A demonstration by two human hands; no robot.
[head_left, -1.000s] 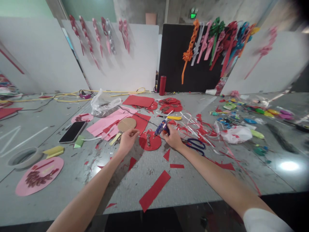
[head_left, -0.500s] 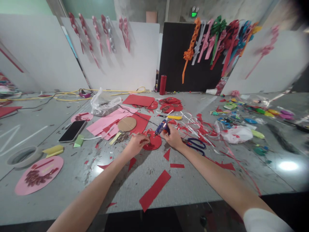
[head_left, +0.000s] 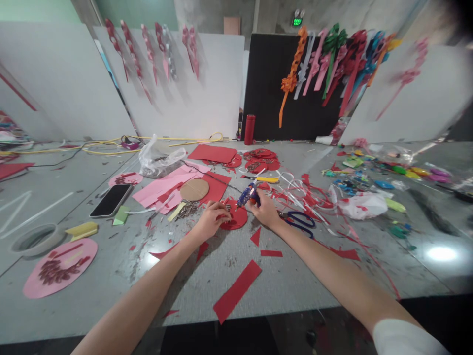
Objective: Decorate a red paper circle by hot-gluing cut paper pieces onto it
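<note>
A red paper disc (head_left: 239, 217) lies on the grey table, with small dark pieces near its upper left part. My left hand (head_left: 212, 218) is over the disc's left edge, its fingers closed together; anything between the fingertips is too small to name. Wrapped round a blue glue gun (head_left: 245, 196) is my right hand (head_left: 264, 209), at the upper right of the disc. The gun's nozzle points down toward the disc. Left of the disc are a brown cardboard circle (head_left: 194, 190) and a little heap of dark pieces (head_left: 187, 211).
Blue-handled scissors (head_left: 300, 219) lie beside my right wrist, near tangled red and white strips. A phone (head_left: 111, 200), a tape roll (head_left: 37, 240) and a decorated pink oval (head_left: 61, 268) are at the left. A red bottle (head_left: 250, 129) stands at the back.
My left hand has shifted slightly to the right over the disc. My right hand and the glue gun are almost where they were.
</note>
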